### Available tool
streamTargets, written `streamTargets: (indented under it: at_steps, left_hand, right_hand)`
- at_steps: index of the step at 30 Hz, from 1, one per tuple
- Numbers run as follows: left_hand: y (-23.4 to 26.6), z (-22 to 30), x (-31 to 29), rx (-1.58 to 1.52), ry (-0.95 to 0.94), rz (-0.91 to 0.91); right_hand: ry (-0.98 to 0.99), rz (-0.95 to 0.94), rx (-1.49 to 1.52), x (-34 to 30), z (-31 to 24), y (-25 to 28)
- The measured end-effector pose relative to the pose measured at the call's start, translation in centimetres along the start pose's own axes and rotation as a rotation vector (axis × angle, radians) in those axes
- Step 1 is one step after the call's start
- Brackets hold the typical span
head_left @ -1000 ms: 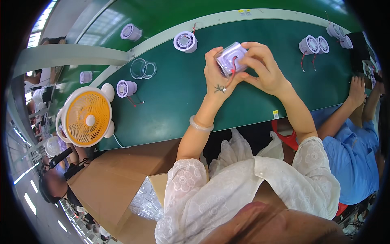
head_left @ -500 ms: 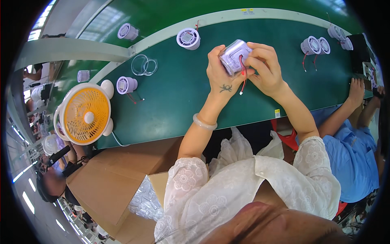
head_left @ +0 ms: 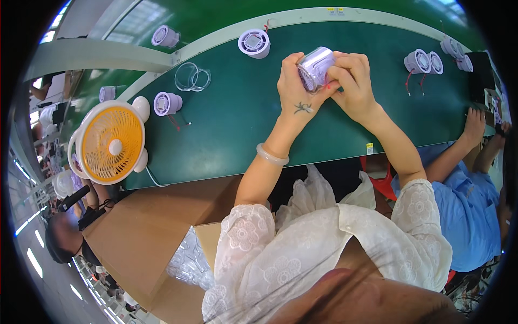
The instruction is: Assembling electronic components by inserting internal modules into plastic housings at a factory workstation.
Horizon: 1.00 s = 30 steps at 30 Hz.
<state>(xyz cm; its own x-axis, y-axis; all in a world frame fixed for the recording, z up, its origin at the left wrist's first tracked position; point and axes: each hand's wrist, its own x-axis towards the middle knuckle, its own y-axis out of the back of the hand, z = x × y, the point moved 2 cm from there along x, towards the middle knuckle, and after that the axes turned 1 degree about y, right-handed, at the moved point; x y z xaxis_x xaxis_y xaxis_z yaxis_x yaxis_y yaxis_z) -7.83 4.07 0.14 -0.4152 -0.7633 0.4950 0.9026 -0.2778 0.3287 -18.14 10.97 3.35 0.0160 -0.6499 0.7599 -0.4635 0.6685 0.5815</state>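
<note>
A lilac cylindrical unit with a clear plastic sleeve [head_left: 316,63] is held up over the green table, tilted. My left hand [head_left: 294,86] wraps round its left side and underside. At its right side, my right hand [head_left: 352,89] has its fingers bent and pressed against the lower edge. Only a bit of red shows between my fingertips; the rest of the wire is hidden by the hands. Beyond my hands, a similar lilac unit [head_left: 254,43] stands near the table's back edge. Another lilac unit [head_left: 168,103] with a red wire lies to the left.
Two clear rings [head_left: 192,77] lie at the back left, near an orange and white fan [head_left: 112,143]. Several lilac units [head_left: 417,61] stand at the right. A cardboard box [head_left: 145,232] with clear plastic parts [head_left: 190,262] sits below left. A co-worker's hand [head_left: 474,128] rests at the right.
The lilac unit has been turned in my hands, so its side shows more and its wired end less. The dangling red wire has gone out of sight behind my fingers.
</note>
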Motion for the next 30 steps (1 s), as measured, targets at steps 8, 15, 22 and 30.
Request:
streamTargets:
  at_steps: [8, 15, 22, 30]
  left_hand:
    - [-0.1, 0.5, -0.1, -0.725, 0.313, -0.083]
    - [-1.8, 1.4, -1.0, -0.725, 0.218, -0.353]
    - [-1.1, 1.3, -0.7, -0.324, -0.046, -0.443]
    - [-1.3, 1.4, -1.3, -0.424, 0.134, -0.515]
  right_hand:
    - [0.031, 0.087, 0.450, 0.3, 1.7, 1.4]
    - [-0.611, -0.020, 1.320, -0.2, 1.9, -0.7]
    - [-0.752, -0.147, 1.263, -0.7, 2.3, 0.3]
    - [-0.509, 0.059, 1.122, -0.6, 1.8, 0.4]
